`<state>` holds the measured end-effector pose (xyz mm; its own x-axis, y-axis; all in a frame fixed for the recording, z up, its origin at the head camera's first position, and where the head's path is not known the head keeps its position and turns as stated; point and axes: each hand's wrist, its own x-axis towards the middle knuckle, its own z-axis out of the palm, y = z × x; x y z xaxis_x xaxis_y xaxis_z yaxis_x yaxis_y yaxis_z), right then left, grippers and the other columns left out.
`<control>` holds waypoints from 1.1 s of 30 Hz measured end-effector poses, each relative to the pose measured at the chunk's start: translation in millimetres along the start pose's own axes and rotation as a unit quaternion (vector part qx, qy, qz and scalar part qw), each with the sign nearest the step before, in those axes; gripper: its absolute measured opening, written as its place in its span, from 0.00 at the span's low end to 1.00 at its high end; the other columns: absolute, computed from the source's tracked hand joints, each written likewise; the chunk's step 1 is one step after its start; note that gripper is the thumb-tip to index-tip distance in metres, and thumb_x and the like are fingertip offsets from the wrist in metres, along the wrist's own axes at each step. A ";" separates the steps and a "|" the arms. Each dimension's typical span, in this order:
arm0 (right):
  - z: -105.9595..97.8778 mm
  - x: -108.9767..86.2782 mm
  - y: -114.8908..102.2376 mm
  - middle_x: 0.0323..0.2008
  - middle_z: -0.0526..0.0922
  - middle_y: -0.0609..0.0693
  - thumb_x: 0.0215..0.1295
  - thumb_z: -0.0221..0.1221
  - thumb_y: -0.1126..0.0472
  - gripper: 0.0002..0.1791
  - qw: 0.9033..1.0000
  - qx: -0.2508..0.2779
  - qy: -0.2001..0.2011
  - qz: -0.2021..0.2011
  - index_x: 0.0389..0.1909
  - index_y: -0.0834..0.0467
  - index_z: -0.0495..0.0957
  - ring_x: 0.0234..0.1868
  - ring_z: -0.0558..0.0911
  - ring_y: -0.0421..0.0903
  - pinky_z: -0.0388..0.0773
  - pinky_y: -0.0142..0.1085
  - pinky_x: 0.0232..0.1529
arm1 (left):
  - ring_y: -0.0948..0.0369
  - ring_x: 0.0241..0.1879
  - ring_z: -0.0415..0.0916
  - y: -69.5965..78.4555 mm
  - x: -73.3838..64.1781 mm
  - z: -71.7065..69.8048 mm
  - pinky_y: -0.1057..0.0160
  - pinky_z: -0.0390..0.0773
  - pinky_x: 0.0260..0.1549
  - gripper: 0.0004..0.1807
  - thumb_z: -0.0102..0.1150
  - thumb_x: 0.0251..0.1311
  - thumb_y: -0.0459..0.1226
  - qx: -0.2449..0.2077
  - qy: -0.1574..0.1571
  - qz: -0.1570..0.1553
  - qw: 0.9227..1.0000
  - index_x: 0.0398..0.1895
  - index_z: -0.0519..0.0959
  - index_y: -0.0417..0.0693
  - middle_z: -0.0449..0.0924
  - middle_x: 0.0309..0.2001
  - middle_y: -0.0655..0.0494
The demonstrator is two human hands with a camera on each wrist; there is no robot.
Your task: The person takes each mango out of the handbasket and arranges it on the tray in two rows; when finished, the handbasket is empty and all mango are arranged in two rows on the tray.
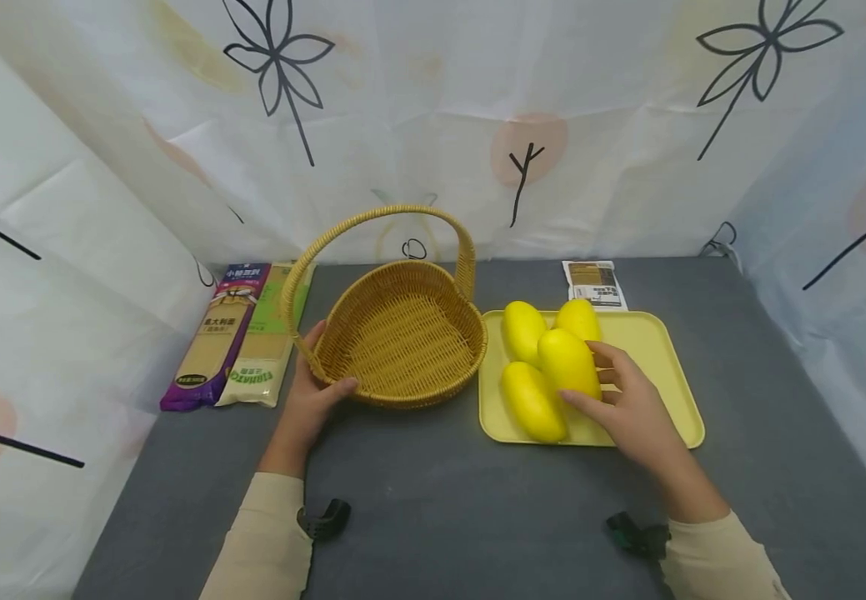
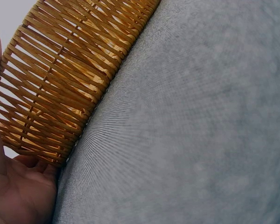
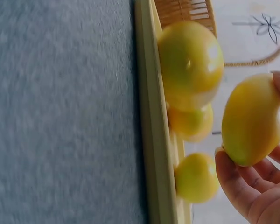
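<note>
A yellow mango (image 1: 569, 363) is pinched between the thumb and fingers of my right hand (image 1: 633, 408). In the right wrist view this mango (image 3: 252, 120) hangs above the tray, apart from the others. Three more mangoes (image 1: 533, 403) lie on the left half of a pale yellow tray (image 1: 653, 375). My left hand (image 1: 309, 408) grips the left side of a round wicker basket (image 1: 402, 342), thumb over the rim. In the left wrist view the fingers lie along the woven wall (image 2: 60, 79), and the basket's bottom edge meets the table. The basket's inside shows no contents.
Two pasta packets, one purple (image 1: 215, 337) and one green (image 1: 262, 342), lie left of the basket. A small white-and-brown packet (image 1: 595, 285) sits behind the tray. The basket's tall handle (image 1: 372, 215) arches up. Patterned white curtains (image 1: 417, 108) enclose the grey table (image 1: 433, 508).
</note>
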<state>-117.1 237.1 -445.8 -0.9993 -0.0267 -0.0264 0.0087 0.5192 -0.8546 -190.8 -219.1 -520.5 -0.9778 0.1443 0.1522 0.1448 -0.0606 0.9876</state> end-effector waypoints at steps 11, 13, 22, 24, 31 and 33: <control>-12.4 -6.0 20.0 0.72 0.69 0.70 0.74 0.71 0.42 0.51 0.998 -0.050 -0.025 0.041 0.83 0.66 0.58 0.63 0.76 0.69 0.78 0.65 0.57 | 0.47 0.80 0.56 -2.4 0.6 -1.1 0.65 0.70 0.66 0.54 0.67 0.72 0.24 0.001 0.001 -0.003 1.000 0.90 0.49 0.64 0.49 0.85 0.55; -14.4 -7.1 23.0 0.71 0.70 0.71 0.74 0.71 0.43 0.50 0.997 -0.059 -0.031 0.045 0.82 0.67 0.59 0.63 0.76 0.69 0.78 0.64 0.56 | 0.47 0.80 0.56 -1.3 0.7 -0.4 0.64 0.71 0.66 0.54 0.67 0.72 0.24 0.002 0.001 -0.003 1.000 0.90 0.49 0.64 0.49 0.85 0.55; -12.2 -8.2 29.6 0.67 0.76 0.72 0.73 0.72 0.45 0.46 0.995 -0.077 -0.041 0.039 0.78 0.71 0.65 0.58 0.81 0.67 0.81 0.58 0.51 | 0.45 0.79 0.57 1.7 0.2 0.6 0.64 0.71 0.65 0.54 0.67 0.72 0.23 0.006 0.001 -0.002 1.000 0.91 0.47 0.60 0.50 0.85 0.54; -11.5 -8.0 30.8 0.66 0.76 0.73 0.73 0.72 0.45 0.46 0.995 -0.077 -0.042 0.040 0.77 0.71 0.66 0.57 0.82 0.66 0.81 0.58 0.51 | 0.45 0.79 0.57 1.4 -0.1 0.4 0.65 0.71 0.65 0.54 0.67 0.72 0.24 0.004 0.001 -0.002 1.000 0.91 0.47 0.60 0.49 0.85 0.53; -12.6 -8.7 32.9 0.69 0.73 0.75 0.75 0.69 0.42 0.47 0.994 -0.076 -0.056 0.057 0.78 0.72 0.64 0.61 0.81 0.70 0.81 0.60 0.54 | 0.44 0.79 0.57 1.5 -0.1 0.5 0.64 0.71 0.65 0.54 0.67 0.72 0.24 -0.004 0.000 -0.003 1.000 0.91 0.47 0.60 0.50 0.85 0.53; -13.6 -9.5 32.6 0.69 0.72 0.76 0.75 0.69 0.41 0.48 0.993 -0.080 -0.059 0.064 0.78 0.72 0.64 0.61 0.80 0.70 0.81 0.61 0.54 | 0.45 0.79 0.57 1.8 0.3 0.7 0.64 0.71 0.65 0.54 0.67 0.71 0.23 -0.003 -0.001 -0.002 1.000 0.91 0.47 0.59 0.50 0.85 0.53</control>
<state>-107.9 265.9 -466.3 -0.9790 -0.0461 -0.1984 0.1206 0.6538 -0.7470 -190.7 -218.5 -518.6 -0.9781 0.1461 0.1482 0.1398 -0.0661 0.9880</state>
